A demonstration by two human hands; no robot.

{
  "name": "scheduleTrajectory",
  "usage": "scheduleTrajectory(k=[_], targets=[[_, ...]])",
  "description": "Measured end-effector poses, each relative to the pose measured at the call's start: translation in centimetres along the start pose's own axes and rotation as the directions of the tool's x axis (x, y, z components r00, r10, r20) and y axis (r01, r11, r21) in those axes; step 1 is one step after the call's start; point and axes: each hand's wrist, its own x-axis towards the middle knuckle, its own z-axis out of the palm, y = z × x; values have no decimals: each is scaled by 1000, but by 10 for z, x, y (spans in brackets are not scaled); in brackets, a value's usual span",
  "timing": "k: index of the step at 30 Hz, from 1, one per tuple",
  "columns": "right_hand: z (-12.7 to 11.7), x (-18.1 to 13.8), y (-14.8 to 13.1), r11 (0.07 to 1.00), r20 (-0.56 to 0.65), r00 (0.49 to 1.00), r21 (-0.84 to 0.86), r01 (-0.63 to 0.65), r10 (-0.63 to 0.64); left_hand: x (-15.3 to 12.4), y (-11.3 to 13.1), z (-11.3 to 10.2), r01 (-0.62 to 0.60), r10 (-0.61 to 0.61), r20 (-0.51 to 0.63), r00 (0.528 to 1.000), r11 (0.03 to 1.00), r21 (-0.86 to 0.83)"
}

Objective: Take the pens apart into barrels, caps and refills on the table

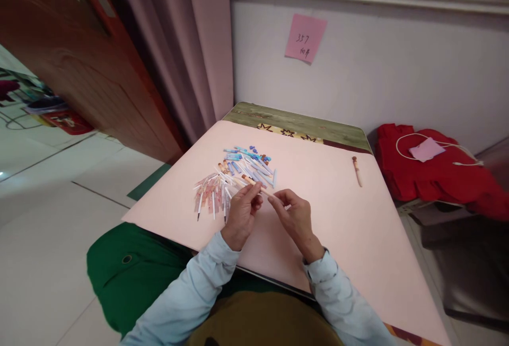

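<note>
Between my two hands is a slim tan pen (249, 180), held slantwise above the pink table sheet. My left hand (242, 213) pinches it near the middle, and my right hand (293, 218) grips the end on the right, partly hiding it. Just beyond and to the left lies a loose pile of blue pen parts (254, 163), some with dark blue and brown small pieces. Nearer my left hand, several white refills (213, 204) spread out in a fan among pinkish clear wrappers (200, 192). A single brown-topped pen (357, 171) rests apart on the right side.
The pink sheet (318, 176) covers most of the table, whose green wooden edge (302, 118) meets the wall. A red cloth (413, 176) with a white cable (469, 155) sits on the right. Green cloth (131, 272) hangs at lower left; a brown door (99, 70) stands left.
</note>
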Motion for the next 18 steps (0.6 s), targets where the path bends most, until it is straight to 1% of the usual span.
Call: scheduleTrajectory(k=[6, 12, 18], targets=[[5, 0, 7, 999, 54, 998, -36, -13, 15, 5, -4, -8, 45, -45, -18, 999, 999, -12], [4, 1, 4, 998, 29, 1000, -56, -3, 5, 7, -7, -8, 57, -59, -45, 997, 998, -38], [2, 1, 2, 999, 7, 1000, -50, -8, 8, 2, -4, -4, 36, -36, 11, 999, 999, 3]])
